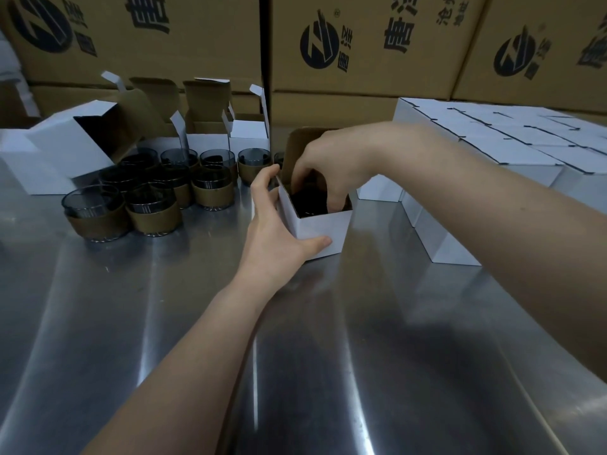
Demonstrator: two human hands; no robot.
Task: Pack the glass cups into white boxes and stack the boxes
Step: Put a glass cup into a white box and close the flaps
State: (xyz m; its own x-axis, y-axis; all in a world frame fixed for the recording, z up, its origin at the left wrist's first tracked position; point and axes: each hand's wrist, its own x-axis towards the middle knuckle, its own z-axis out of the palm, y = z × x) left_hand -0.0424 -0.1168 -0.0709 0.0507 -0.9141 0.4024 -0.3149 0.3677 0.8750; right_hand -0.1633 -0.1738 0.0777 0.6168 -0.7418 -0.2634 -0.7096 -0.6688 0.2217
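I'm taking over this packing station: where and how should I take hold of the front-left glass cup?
Probably by its brown sleeve, reaching from the near left side: the front-left glass cup stands upright, other cups crowd its right and back, and bare table lies in front.

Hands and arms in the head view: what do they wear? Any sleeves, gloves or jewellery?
Nothing worn is visible. The left hand and right hand show no gloves, rings or watch, and no sleeve appears above either wrist within the frame.
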